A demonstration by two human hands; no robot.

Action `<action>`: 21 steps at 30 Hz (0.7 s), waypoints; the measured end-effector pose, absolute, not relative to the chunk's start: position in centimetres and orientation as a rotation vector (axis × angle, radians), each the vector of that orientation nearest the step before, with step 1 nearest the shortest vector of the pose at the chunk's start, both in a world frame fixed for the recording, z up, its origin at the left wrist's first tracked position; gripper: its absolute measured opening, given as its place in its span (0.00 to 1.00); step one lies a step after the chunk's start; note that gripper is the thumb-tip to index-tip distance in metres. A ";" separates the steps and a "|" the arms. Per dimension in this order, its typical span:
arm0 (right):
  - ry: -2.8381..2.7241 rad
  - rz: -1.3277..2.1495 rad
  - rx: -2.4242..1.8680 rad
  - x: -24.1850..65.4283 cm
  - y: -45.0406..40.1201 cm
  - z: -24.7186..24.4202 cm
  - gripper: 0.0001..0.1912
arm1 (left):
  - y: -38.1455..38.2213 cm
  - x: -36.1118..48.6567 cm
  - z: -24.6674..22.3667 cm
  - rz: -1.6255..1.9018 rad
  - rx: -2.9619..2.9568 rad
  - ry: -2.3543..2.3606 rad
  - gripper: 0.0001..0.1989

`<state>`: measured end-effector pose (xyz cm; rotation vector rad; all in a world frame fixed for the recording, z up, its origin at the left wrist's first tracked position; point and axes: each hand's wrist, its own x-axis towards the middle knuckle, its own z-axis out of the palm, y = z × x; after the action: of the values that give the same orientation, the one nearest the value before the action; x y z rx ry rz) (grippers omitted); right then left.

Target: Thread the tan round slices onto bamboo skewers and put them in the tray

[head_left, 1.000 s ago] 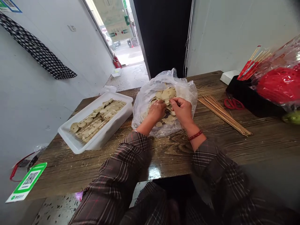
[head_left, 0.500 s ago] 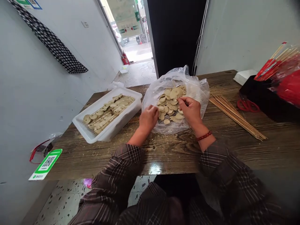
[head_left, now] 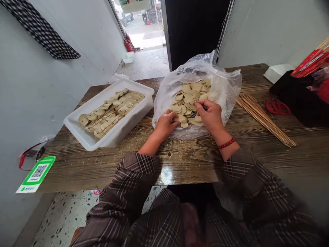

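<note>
- Head view: R hand [head_left: 210,115] pinches a thin stick [head_left: 194,100] btwn thumb & fingertips, round slice [head_left: 191,95] at its far end.
- L hand [head_left: 166,124], fingers curled, at near-left edge of slice pile [head_left: 189,109]; can't tell if it grips anything.
- Pile sits in open plastic bag [head_left: 164,87] on table [head_left: 185,163].
- White tub [head_left: 125,127] w/ loaded sticks [head_left: 113,113], left of bag.
- Bare sticks [head_left: 267,120] to right, nr red scissors [head_left: 278,107].

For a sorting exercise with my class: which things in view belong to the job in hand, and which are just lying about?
Apparently in use:
stick in right hand
beige slices
clear plastic bag
white tub of loaded sticks
bundle of bare sticks

Probably just lying about:
red scissors
green QR card
checked cloth
</note>
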<state>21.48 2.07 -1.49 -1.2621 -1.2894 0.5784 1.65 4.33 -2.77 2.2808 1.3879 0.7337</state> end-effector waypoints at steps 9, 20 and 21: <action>-1.304 0.616 -1.267 21.2 2.1 -1.9 0.13 | 4.8 1.7 -2.7 0.801 2.125 1.320 0.02; -1.307 0.625 -1.227 21.1 2.3 -1.6 0.14 | 4.9 1.5 -2.6 0.833 2.173 1.354 0.06; -1.311 0.626 -1.224 21.1 2.3 -1.6 0.13 | 4.8 1.6 -2.6 0.828 2.174 1.356 0.06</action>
<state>21.12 2.29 -1.61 -1.2243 -1.3111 0.6259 1.55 4.83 -2.62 2.1741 1.3557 0.8285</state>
